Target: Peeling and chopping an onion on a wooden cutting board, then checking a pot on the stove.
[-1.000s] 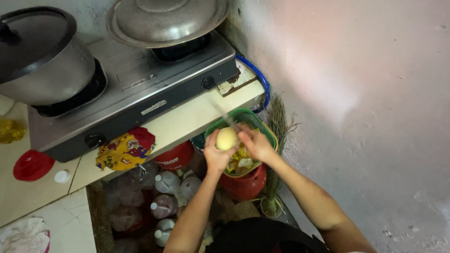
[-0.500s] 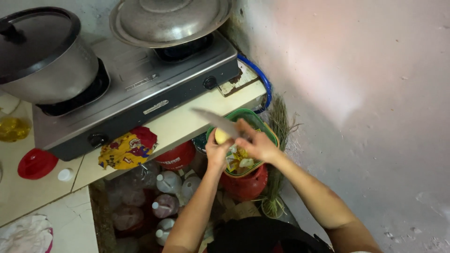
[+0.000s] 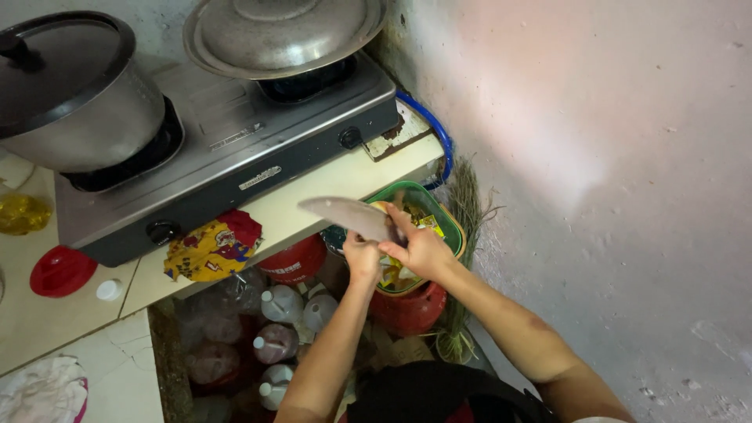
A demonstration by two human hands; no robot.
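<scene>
A dull grey metal knife blade (image 3: 345,217) is seen; the stove (image 3: 235,149) is of brushed, matt steel.

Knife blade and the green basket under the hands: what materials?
Knife blade: looks like dull grey steel, matte and worn, with no bright shine. Green basket: likely moulded plastic, with a uniform colour and a smooth rounded rim. Right hand holds the knife.

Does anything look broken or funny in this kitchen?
Yes. The counter is chipped and rusty-looking at its corner behind the stove. The big lid is much wider than its burner and hangs over the stove's edge. A crumpled yellow wrapper droops off the counter's front.
</scene>
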